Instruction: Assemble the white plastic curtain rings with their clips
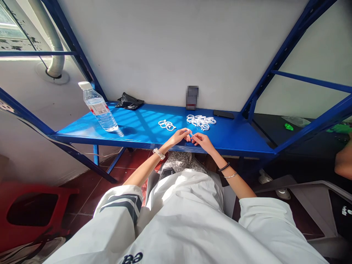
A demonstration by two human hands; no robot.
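Note:
My left hand and my right hand meet above the front edge of the blue table. Between their closed fingertips is a small white plastic piece, mostly covered by the fingers, so its full shape is hidden. Just beyond my right hand lies a heap of white plastic rings. A smaller group of similar white rings rests on the table beyond my left hand, apart from the heap.
A clear water bottle with a white cap stands at the table's left. Along the back are a black plastic bag, a blurred upright dark object and a black phone. Blue metal posts frame the table; a person's arm shows far right.

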